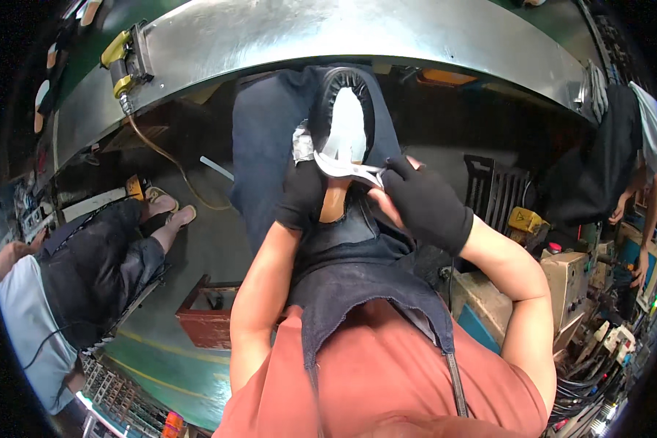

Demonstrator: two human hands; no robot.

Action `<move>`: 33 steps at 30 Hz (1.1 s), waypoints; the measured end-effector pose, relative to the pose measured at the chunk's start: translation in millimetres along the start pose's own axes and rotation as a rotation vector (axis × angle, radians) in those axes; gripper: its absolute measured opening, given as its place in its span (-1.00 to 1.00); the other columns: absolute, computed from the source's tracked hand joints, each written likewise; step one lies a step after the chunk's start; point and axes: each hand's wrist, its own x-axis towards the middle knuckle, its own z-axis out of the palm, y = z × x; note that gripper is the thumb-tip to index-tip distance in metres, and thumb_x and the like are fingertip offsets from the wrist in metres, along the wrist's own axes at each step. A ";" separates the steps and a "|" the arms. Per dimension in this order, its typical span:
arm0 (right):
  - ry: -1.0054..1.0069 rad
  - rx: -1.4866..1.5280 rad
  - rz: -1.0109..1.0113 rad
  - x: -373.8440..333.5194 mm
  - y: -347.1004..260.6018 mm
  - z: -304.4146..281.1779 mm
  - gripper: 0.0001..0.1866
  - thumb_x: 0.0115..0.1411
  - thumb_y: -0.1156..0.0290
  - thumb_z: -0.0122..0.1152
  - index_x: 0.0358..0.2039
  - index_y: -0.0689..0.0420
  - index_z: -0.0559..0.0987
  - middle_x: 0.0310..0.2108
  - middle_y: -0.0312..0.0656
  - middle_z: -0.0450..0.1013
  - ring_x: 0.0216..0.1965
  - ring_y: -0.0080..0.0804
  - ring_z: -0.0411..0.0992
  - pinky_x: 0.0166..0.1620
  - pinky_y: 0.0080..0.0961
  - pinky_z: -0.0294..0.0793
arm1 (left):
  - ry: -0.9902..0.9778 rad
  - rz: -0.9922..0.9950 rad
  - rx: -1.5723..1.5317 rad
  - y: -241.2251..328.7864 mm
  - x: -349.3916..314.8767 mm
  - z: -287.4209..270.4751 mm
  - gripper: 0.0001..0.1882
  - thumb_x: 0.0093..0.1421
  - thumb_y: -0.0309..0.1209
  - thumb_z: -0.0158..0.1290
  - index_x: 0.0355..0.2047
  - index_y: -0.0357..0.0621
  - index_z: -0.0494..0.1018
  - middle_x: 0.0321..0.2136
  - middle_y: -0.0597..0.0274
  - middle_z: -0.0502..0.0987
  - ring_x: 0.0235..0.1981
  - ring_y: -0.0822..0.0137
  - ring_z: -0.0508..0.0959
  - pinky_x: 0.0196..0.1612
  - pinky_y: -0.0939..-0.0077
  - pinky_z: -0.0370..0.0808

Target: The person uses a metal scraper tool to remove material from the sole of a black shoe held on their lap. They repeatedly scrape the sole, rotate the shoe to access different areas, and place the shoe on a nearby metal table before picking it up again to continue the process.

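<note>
Coral shirt cloth is filling the foreground beneath a dark apron. Beyond, a black shoe is lying sole-up along the person's lap, its toe pointing toward the near edge of the metal desk. The gloved left hand is pressing the shoe's left side; how far its fingers are closing, I cannot tell. The gloved right hand is pinching a curved white strip across the shoe. A yellow air tool is resting at the desk's left end.
</note>
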 end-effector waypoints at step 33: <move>0.126 0.401 0.390 -56.6 31.4 63.5 -0.57 0.33 0.06 -0.04 -0.46 0.17 0.51 -0.56 -0.12 0.43 -0.62 -0.31 0.42 -0.47 -0.39 0.40 | -0.265 0.490 0.579 44.1 -27.4 2.2 0.31 -0.21 -0.27 0.43 0.34 -0.31 -0.28 0.31 -0.10 -0.01 0.33 0.09 0.03 0.35 0.30 -0.04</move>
